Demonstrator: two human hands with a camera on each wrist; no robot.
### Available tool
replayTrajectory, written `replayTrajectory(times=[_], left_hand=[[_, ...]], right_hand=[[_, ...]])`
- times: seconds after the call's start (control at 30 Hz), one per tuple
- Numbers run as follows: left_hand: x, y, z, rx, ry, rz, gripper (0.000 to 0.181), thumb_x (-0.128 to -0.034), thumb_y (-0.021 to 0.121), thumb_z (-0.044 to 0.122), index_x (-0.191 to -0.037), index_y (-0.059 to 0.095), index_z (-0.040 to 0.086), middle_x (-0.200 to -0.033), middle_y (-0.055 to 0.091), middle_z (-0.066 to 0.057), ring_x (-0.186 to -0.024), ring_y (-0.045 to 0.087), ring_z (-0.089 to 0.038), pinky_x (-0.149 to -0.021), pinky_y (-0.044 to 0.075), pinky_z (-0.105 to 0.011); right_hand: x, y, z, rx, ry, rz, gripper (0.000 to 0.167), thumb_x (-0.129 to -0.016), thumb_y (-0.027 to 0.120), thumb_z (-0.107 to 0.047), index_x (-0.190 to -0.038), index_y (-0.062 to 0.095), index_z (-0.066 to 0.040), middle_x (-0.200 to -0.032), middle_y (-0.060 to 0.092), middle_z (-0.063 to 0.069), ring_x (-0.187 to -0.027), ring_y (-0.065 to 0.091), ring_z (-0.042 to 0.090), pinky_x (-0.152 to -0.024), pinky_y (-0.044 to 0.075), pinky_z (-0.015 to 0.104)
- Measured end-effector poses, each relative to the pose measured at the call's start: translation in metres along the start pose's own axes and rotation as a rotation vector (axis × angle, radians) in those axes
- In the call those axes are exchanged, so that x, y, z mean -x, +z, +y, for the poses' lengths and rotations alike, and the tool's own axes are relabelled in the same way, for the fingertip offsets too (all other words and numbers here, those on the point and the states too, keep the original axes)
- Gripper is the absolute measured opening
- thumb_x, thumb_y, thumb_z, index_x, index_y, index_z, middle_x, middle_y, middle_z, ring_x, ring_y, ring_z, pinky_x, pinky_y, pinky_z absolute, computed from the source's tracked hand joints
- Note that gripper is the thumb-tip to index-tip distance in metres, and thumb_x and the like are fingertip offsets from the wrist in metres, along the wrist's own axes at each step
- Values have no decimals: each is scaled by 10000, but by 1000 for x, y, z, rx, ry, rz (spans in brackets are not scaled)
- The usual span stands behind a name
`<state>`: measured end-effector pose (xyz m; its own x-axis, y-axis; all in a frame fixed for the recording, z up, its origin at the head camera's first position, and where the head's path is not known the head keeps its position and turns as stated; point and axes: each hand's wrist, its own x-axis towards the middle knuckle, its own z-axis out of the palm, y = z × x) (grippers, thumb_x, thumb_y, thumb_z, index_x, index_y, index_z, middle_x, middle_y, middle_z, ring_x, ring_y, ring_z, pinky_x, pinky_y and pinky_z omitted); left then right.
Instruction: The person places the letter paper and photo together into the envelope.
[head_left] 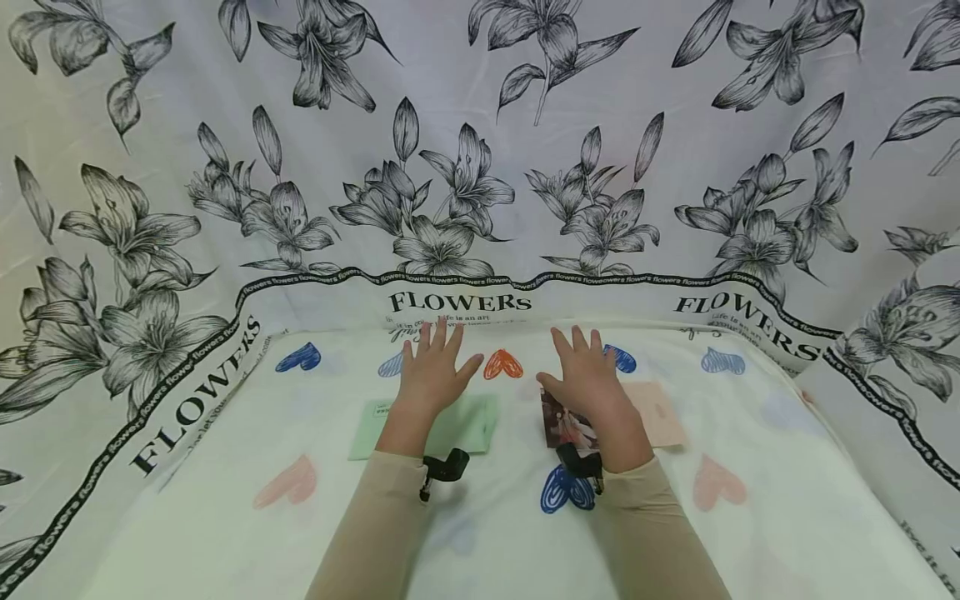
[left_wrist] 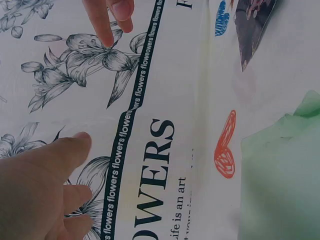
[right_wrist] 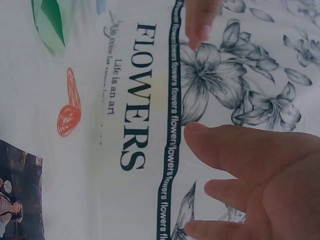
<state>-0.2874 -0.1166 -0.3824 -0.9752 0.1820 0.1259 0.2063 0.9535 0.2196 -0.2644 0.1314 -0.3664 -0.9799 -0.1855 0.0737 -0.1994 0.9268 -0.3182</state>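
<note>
Above a green paper packet (head_left: 457, 423), my left hand (head_left: 435, 375) is held with its fingers spread, holding nothing. My right hand (head_left: 591, 379) is likewise spread, over a dark photo (head_left: 562, 427) and a pink paper piece (head_left: 660, 417). In the left wrist view the left hand (left_wrist: 45, 185) is at the lower left and the green paper (left_wrist: 285, 165) at the right. The right wrist view has the right hand (right_wrist: 265, 180) at the lower right, the photo (right_wrist: 22, 195) at the lower left and a green paper corner (right_wrist: 52, 22) at the top left.
A white cloth (head_left: 225, 533) with blue, red and pink hearts covers the surface. Behind it and at the sides hangs a white curtain (head_left: 525, 233) with black flower drawings and lettering. Each wrist carries a small black device.
</note>
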Motion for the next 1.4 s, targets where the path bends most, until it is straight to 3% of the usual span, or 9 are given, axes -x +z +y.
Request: replayTrajectory(times=[0.23, 0.87, 1.17, 1.4], left_hand=[[0, -2, 4, -11, 33, 0, 782, -1029, 524, 552, -1635, 274, 126, -1697, 117, -163, -1547, 14, -409, -1196, 66, -662], [2, 0, 3, -12, 21, -9, 795, -1013, 558, 553, -1635, 282, 140, -1695, 118, -154, -1546, 23, -412, -1188, 73, -677], [6, 0, -1, 21, 7, -92, 800, -1002, 586, 545, -1636, 286, 161, -1685, 107, -217, -1522, 67, -490, -1152, 192, -707], [8, 0, -2, 164, -2, -254, 767, -1001, 605, 506, -1625, 322, 161, -1662, 200, -234, -1509, 170, -485, -1153, 232, -682]], right_hand=[[1, -1, 0, -2, 27, -46, 782, -991, 660, -389, -1597, 321, -29, -1593, 284, 328, -1480, 138, 567, -1136, 135, 750], [2, 2, 1, 15, 48, -99, 758, -997, 649, -393, -1587, 345, -29, -1569, 353, 307, -1465, 226, 546, -1134, 194, 732], [1, 7, -2, -17, 42, -122, 753, -992, 658, -385, -1585, 356, -31, -1570, 359, 301, -1462, 248, 539, -1139, 203, 720], [2, 7, 0, -66, 55, -164, 732, -1002, 646, -368, -1577, 362, -15, -1591, 314, 306, -1472, 254, 510, -1137, 244, 698]])
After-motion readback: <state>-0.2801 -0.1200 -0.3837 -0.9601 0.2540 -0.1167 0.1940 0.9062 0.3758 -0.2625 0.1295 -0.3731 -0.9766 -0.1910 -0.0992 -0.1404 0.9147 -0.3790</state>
